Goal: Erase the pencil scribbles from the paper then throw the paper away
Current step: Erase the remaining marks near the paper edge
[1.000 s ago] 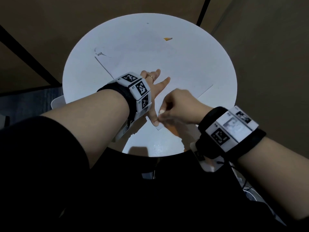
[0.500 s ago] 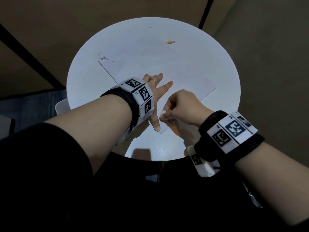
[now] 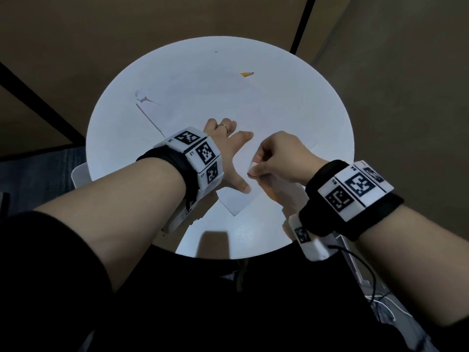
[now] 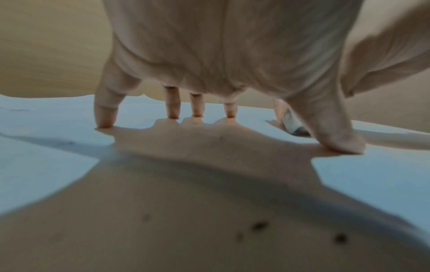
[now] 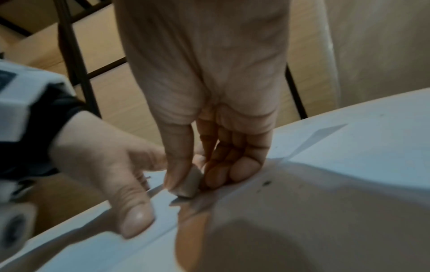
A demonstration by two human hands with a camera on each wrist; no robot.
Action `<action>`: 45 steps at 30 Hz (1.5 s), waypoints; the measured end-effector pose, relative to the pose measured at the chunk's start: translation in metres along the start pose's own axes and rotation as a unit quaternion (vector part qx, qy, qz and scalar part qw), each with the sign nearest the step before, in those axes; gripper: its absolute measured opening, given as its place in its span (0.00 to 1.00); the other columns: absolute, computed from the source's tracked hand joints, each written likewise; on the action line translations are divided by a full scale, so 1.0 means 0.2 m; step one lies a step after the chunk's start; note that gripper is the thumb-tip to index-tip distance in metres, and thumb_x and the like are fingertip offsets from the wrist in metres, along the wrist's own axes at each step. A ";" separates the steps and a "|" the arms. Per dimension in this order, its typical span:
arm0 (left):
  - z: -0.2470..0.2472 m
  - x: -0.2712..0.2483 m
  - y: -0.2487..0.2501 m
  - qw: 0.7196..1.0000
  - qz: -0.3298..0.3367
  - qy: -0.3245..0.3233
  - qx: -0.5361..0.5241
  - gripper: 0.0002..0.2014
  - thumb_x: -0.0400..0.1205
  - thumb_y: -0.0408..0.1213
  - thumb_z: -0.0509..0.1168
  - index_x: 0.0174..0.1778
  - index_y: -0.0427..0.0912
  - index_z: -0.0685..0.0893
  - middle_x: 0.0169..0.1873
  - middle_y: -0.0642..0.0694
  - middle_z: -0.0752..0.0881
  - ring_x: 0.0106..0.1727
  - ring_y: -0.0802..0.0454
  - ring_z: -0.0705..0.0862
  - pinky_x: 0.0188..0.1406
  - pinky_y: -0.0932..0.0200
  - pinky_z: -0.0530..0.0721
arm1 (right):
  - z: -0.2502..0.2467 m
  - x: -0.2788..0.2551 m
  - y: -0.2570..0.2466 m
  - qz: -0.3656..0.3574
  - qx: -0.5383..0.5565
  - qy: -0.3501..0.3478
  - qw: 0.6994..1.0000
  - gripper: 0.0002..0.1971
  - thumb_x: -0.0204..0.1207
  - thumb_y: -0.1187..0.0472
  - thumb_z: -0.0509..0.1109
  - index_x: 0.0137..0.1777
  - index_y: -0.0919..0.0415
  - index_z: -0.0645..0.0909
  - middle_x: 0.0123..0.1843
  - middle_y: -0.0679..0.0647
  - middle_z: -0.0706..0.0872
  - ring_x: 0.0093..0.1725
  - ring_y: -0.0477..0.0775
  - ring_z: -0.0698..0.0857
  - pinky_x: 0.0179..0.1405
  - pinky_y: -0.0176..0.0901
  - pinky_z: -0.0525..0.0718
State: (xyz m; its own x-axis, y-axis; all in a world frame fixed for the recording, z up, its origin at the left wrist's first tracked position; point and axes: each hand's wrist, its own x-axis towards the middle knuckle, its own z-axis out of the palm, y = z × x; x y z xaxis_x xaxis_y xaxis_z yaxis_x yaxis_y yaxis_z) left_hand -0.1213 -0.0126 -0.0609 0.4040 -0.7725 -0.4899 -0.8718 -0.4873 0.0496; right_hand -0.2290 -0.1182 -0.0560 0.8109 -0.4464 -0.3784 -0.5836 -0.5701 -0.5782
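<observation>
Scene: A person seated at a round white desk (image 3: 317, 115) works over a sheet of paper (image 3: 236, 203) that lies flat on it, one corner pointing toward the near edge.
Left hand: The left hand (image 3: 228, 153) is spread wide, fingers (image 4: 173, 108) straight, with fingertips and thumb pressing the sheet down just beside the working spot.
Right hand: The right hand (image 3: 279, 158) is curled, thumb and fingers pinching a small white eraser (image 5: 188, 185) whose lower end meets the paper close to the left thumb.
Step in hand: By the look of it, rubbing out pencil marks near the sheet's near corner.
Doing it well: Short strokes running away from the holding hand should keep the sheet from buckling; the left hand's pressure wants to stay close to the eraser, and light force would spare the thin corner from tearing.
Still to do: A grey scribble (image 3: 146, 99) shows near the sheet's far left corner, well apart from both hands; it appears untouched. No bin is in view.
Elsewhere: A short orange pencil stub (image 3: 247, 74) lies at the far side of the desk.
Against half a second ago: The eraser sits further from the corner, and the left hand remains planted in much the same place.
</observation>
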 end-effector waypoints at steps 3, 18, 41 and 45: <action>-0.01 0.04 0.03 1.000 -0.008 0.013 -0.007 0.56 0.58 0.73 0.69 0.80 0.63 0.50 0.75 0.44 0.57 0.72 0.39 0.58 0.66 0.43 0.71 | -0.07 0.05 0.05 0.012 -0.020 0.026 0.999 0.07 0.65 0.63 0.79 0.36 0.64 0.84 0.28 0.46 0.82 0.29 0.38 0.78 0.23 0.20 0.72; -0.17 0.07 0.22 0.990 0.076 -0.071 0.094 0.66 0.60 0.58 0.80 0.83 0.52 0.38 0.82 0.55 0.37 0.82 0.40 0.44 0.71 0.36 0.65 | -0.26 0.15 0.25 0.093 0.099 0.163 0.977 0.13 0.70 0.66 0.75 0.29 0.59 0.75 0.31 0.51 0.81 0.36 0.50 0.82 0.43 0.43 0.82; -0.16 0.12 0.24 0.991 0.069 -0.060 0.096 0.73 0.51 0.60 0.82 0.82 0.57 0.38 0.81 0.52 0.44 0.76 0.41 0.54 0.63 0.44 0.73 | -0.28 0.11 0.24 0.047 0.119 0.053 0.990 0.06 0.68 0.68 0.77 0.40 0.72 0.85 0.38 0.59 0.90 0.35 0.49 0.88 0.44 0.41 0.87; -0.16 0.13 0.24 0.992 0.066 -0.061 0.089 0.72 0.50 0.59 0.82 0.82 0.57 0.38 0.81 0.53 0.43 0.76 0.41 0.53 0.63 0.43 0.73 | -0.28 0.13 0.23 0.056 0.098 0.120 0.986 0.06 0.70 0.67 0.76 0.35 0.66 0.82 0.32 0.51 0.85 0.32 0.42 0.83 0.35 0.34 0.79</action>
State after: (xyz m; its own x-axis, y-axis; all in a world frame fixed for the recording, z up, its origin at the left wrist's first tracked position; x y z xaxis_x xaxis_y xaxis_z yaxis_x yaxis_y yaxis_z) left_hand -0.1437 -0.0681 -0.0433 0.2552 -0.7642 -0.5923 -0.9545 -0.2970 -0.0282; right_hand -0.2379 -0.1944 -0.0523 0.6952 -0.6625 -0.2789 -0.6297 -0.3742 -0.6808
